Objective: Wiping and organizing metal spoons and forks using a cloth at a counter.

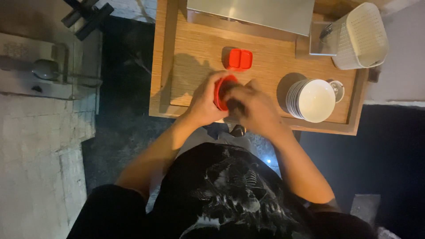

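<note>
1. The left hand [204, 102] is curled around a red dish [220, 92], gripping its rim; the dish is tipped on edge above the near edge of the wooden counter [177, 66].
2. The right hand [252, 105] is closed against the open face of the red dish; it is motion-blurred, so whether it holds anything of its own cannot be told.
3. A second red dish, with two compartments [239, 59], lies flat on the counter just beyond the hands, apart from them.
4. A stack of white bowls [312, 100] stands on the counter to the right of the right hand, near it but not touching.
5. A small round glass item [338, 88] sits just behind the stack, partly hidden by it.
6. A white slatted basket [361, 36] stands at the far right corner of the counter.
7. A metal tray [256, 13] lies along the far edge of the counter.
8. The counter between the hands and the two-compartment dish is unobstructed.
</note>
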